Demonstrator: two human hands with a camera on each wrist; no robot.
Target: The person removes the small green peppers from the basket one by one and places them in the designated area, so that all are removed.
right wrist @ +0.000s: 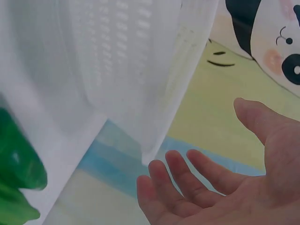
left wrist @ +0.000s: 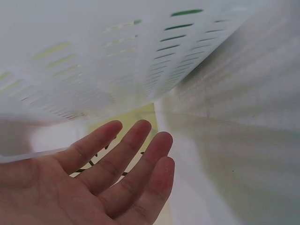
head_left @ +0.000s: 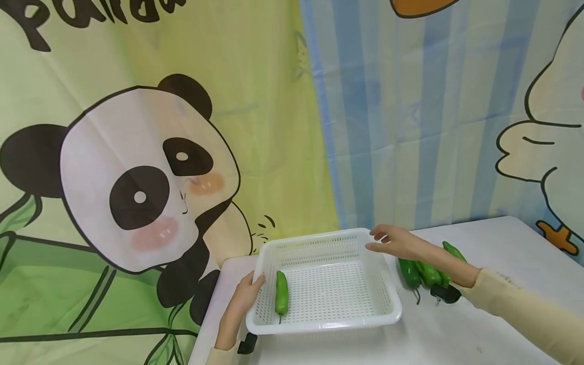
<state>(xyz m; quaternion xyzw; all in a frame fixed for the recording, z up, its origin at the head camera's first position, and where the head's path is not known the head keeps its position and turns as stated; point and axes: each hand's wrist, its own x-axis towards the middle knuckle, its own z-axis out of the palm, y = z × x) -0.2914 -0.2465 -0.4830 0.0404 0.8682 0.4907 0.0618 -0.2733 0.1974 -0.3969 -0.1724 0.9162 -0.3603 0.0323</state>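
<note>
A white slotted plastic basket [head_left: 388,284] stands tilted toward me on the table. Inside, near its left wall, lies one long green pepper [head_left: 282,294]. My left hand [head_left: 246,294] holds the basket's left rim, thumb over the edge. Its four fingers [left wrist: 110,164] reach along the outside of the slotted wall in the left wrist view. At the far right corner of the basket is my right hand [head_left: 394,242], its fingers loosely spread and holding nothing. A small gap parts its fingertips from the rim in the right wrist view.
Several green peppers [head_left: 426,274] lie in a pile on the white table [head_left: 497,243], right of the basket and partly behind the right forearm. A cloth backdrop [head_left: 274,126] with a printed panda hangs behind the table. Each wrist carries a small black device [head_left: 247,343].
</note>
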